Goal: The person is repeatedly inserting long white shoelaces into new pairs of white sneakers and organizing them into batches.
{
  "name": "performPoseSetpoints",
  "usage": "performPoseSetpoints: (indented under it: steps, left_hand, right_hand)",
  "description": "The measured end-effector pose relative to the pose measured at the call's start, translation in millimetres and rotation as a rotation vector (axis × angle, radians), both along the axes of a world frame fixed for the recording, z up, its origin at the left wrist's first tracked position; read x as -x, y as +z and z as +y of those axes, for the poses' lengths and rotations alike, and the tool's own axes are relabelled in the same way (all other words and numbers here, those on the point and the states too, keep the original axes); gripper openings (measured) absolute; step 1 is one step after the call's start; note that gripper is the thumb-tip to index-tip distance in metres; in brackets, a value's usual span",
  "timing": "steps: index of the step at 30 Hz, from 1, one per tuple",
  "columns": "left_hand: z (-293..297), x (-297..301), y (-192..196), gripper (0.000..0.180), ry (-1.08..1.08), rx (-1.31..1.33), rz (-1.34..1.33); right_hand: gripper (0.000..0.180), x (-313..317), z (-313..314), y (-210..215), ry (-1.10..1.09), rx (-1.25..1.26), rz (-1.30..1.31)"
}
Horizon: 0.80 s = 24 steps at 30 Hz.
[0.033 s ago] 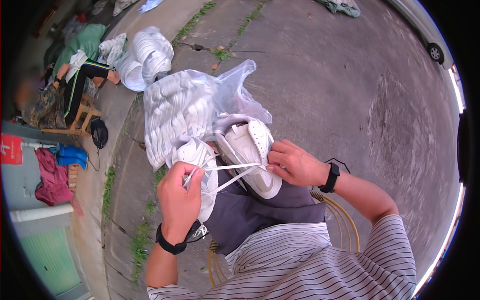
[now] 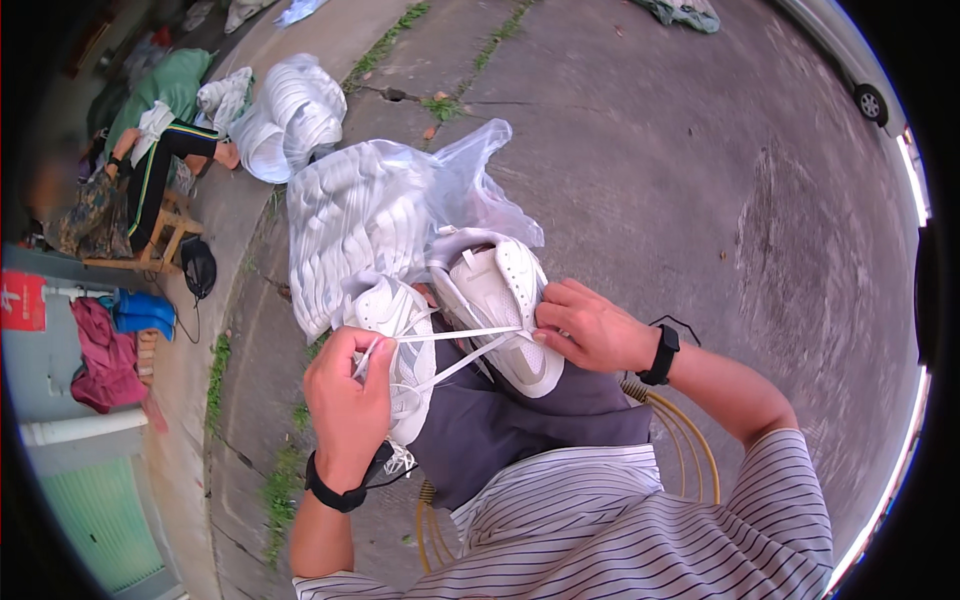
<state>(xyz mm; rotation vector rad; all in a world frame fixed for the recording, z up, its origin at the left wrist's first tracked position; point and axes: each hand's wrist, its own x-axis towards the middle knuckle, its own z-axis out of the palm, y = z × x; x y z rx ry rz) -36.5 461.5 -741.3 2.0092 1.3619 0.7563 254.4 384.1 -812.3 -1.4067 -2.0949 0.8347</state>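
Your left hand is pinching the white lace tight, pulling it taut across to the white shoe lying on your lap, while your right hand is gripping that shoe's edge. A second white shoe is resting beside it, before a clear bag of soles.

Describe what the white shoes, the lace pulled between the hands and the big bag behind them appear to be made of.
White shoes: probably smooth synthetic leather, with a slight sheen and perforated panels. Lace: flat woven textile, likely; it stretches as a thin matt band between left hand and right hand. Bag: thin clear plastic film, glossy and crinkled, its white contents showing through.
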Motion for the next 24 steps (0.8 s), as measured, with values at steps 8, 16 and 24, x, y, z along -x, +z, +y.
performPoseSetpoints:
  steps: [8,16,24]
  left_hand:
    - [12,54,16,0.015,0.283,-0.078,0.019]
    - [58,213,4,0.019,0.582,-0.504,0.3]
    - [71,285,-29,0.022,0.798,-0.66,0.042]
  right_hand:
    - [0.015,-13,-1,-5,0.01,0.013,-0.012]
    - [0.016,-21,-2,-6,0.031,0.003,-0.016]
    - [0.016,-19,-5,-5,0.023,0.009,0.004]
